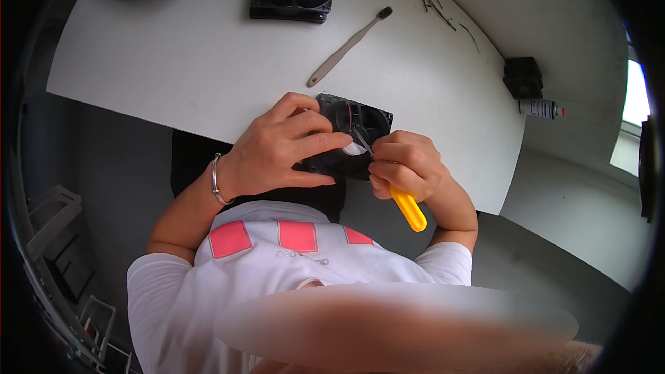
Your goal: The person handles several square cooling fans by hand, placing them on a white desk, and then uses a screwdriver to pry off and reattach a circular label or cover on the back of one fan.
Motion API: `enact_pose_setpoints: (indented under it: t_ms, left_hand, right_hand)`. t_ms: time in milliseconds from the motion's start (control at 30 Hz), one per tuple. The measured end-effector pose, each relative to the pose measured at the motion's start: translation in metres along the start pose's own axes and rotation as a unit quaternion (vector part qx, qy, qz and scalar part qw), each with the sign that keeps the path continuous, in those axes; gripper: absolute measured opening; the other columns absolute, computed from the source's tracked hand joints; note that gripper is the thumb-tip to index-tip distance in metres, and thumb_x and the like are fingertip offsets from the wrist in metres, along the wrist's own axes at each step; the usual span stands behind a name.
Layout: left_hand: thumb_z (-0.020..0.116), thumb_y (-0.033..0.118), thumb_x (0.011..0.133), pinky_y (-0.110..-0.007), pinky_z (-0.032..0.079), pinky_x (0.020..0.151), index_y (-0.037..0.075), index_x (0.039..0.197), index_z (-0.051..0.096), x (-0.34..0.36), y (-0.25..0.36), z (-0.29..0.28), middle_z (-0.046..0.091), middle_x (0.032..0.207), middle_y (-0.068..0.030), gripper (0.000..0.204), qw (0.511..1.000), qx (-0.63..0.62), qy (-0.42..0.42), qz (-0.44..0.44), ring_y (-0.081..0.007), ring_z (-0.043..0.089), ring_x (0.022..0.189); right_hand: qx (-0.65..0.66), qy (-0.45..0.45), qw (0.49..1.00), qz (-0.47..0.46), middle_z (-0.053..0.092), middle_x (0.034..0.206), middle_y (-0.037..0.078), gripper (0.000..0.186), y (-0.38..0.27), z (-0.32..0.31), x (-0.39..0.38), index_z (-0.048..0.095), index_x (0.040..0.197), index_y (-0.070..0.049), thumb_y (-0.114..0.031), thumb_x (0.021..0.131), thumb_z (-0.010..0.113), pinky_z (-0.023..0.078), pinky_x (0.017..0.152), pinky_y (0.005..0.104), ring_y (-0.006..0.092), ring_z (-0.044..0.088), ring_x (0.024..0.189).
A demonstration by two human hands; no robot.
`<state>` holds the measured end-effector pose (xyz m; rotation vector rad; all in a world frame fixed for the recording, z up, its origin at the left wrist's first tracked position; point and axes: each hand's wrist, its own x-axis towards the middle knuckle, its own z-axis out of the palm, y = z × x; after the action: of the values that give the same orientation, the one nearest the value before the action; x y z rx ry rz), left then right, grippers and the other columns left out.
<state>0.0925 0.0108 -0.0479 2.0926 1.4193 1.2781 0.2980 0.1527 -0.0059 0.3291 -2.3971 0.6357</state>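
A black square cooling fan (378, 122) with a white round centre is at the table's near edge, partly covered by my hands. My left hand (287, 142) grips its left side, fingers reaching over the frame and the index fingertip by the centre. Closed around a tool with a yellow handle (407, 209), my right hand (407, 163) is at the fan's right side. The tool's narrow metal end (361, 143) points into the fan, near its centre and a thin reddish wire. Whether the metal touches the centre I cannot tell.
Beyond the fan lies a grey toothbrush (346, 48) with dark bristles. More black fans (291, 0) are stacked at the back, and dark cable scraps (431, 0) lie far right. Dark blocks (523, 77) and a spray can (540, 109) stand at the right edge.
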Motion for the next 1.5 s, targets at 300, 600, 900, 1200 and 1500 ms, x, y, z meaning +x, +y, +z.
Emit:
enact_pose_setpoints:
  t_ms: [300,600,900,1200,1500]
  left_hand:
    - [0.088,0.027,0.061,-0.036,0.052,0.091,0.013,0.113,0.072,0.001,0.002,-0.001,0.064,0.103,-0.0031,0.056,1.0,0.011,0.0,0.003,-0.0271,0.054,0.105]
    - [0.088,0.028,0.061,-0.036,0.052,0.091,0.013,0.113,0.073,0.001,0.001,0.0,0.064,0.103,-0.0028,0.055,1.0,0.016,0.0,0.002,-0.0265,0.054,0.104]
    - [0.088,0.029,0.062,-0.036,0.052,0.091,0.013,0.112,0.073,0.001,0.001,0.0,0.064,0.102,-0.003,0.055,1.0,0.013,0.0,0.001,-0.0265,0.054,0.104]
    - [0.088,0.029,0.061,-0.039,0.052,0.092,0.011,0.114,0.072,0.002,-0.003,-0.001,0.063,0.104,-0.0032,0.057,1.0,-0.001,-0.013,0.011,-0.029,0.053,0.106]
    - [0.087,0.027,0.063,-0.037,0.052,0.092,0.012,0.113,0.072,0.0,-0.003,0.0,0.064,0.103,-0.0046,0.054,1.0,0.002,-0.005,0.009,-0.0281,0.054,0.105]
  right_hand:
    - [-0.032,-0.033,0.999,-0.015,0.055,0.085,0.008,0.017,-0.007,0.0,0.007,0.061,0.079,-0.004,-0.006,0.071,0.076,0.052,0.057,0.0292,0.022,0.062,0.069]
    - [-0.041,-0.034,0.998,-0.022,0.055,0.086,0.008,0.017,-0.008,-0.001,0.004,0.061,0.08,-0.005,-0.006,0.071,0.075,0.052,0.056,0.028,0.0212,0.061,0.069]
    - [-0.05,-0.031,0.998,-0.032,0.055,0.087,0.008,0.018,-0.007,0.0,0.004,0.061,0.08,-0.005,-0.007,0.07,0.076,0.052,0.056,0.0279,0.0208,0.061,0.069]
    - [-0.042,-0.032,0.999,0.001,0.057,0.087,0.008,0.022,-0.008,0.002,0.006,0.057,0.08,-0.006,-0.002,0.067,0.075,0.05,0.053,0.0287,0.0212,0.06,0.067]
    - [0.025,0.088,0.977,0.195,0.061,0.085,0.008,0.009,-0.001,-0.001,-0.009,0.059,0.084,-0.005,-0.006,0.091,0.063,0.049,0.056,0.0249,0.0153,0.06,0.065]
